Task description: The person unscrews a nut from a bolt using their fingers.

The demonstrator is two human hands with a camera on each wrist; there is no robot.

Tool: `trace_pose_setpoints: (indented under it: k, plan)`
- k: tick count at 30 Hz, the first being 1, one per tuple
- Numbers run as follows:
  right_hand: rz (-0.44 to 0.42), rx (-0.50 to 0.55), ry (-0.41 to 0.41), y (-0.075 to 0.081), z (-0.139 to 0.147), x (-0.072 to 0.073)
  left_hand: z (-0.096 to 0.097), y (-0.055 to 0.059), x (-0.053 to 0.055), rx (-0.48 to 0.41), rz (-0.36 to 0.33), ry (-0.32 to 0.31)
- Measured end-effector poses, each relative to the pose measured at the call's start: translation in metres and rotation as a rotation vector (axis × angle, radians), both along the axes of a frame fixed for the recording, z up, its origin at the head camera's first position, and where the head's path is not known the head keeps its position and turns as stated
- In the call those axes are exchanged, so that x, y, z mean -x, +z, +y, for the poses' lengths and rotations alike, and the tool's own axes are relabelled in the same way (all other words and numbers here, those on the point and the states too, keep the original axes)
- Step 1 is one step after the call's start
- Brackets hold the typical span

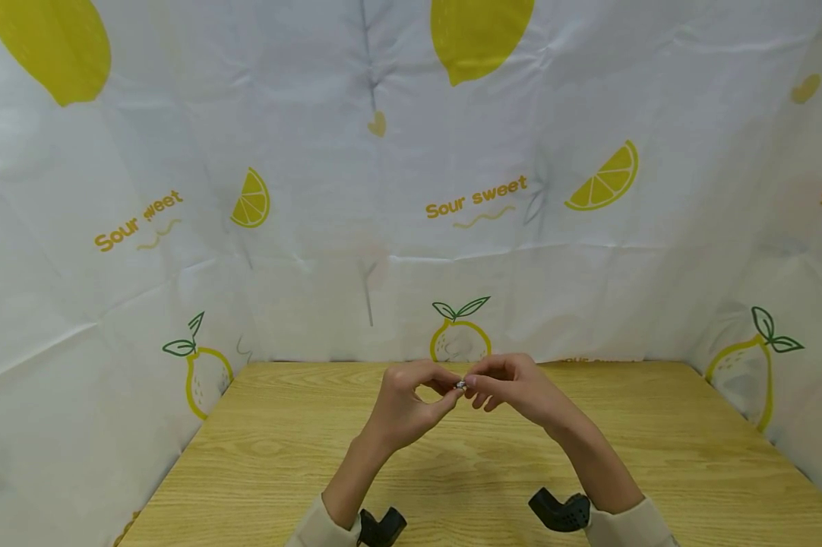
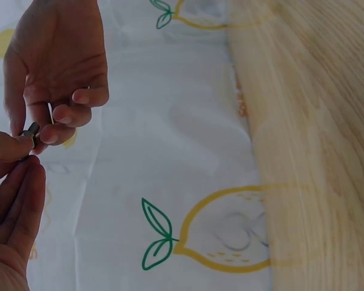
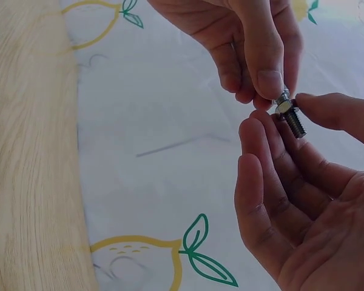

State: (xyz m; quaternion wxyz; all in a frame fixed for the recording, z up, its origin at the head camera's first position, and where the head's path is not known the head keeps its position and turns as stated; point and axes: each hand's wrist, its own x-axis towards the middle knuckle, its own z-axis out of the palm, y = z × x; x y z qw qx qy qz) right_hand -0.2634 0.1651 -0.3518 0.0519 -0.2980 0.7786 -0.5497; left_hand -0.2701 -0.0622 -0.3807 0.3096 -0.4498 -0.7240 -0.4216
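Printed cloth hangs along far side of table. Above it, left hand and right hand both pinch one bolt.

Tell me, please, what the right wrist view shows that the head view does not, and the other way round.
Only the right wrist view shows the screw thread and six-sided collar of the small metal bolt.

Only the head view shows the pale sleeves, the black wrist devices and the "Sour sweet" lettering.

Both share the left hand and right hand meeting at the bolt, the wood-grain table and the lemon-print cloth.
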Motion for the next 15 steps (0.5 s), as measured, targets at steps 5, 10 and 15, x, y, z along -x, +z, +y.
trace_pose_setpoints:
  k: [5, 10, 15]
  plan:
    - [0.000, 0.019, -0.002, 0.0006, 0.0001, -0.0015, 0.0003, -0.0009, 0.0008, -0.005, -0.002, -0.014]
    - [0.017, 0.033, -0.001, 0.0012, -0.0005, -0.0025, 0.0000, -0.0009, 0.0014, -0.007, 0.033, -0.020]
    - [0.035, 0.045, 0.001, 0.0005, -0.0008, -0.0034, -0.0004, -0.0007, 0.0020, -0.003, 0.070, -0.017]
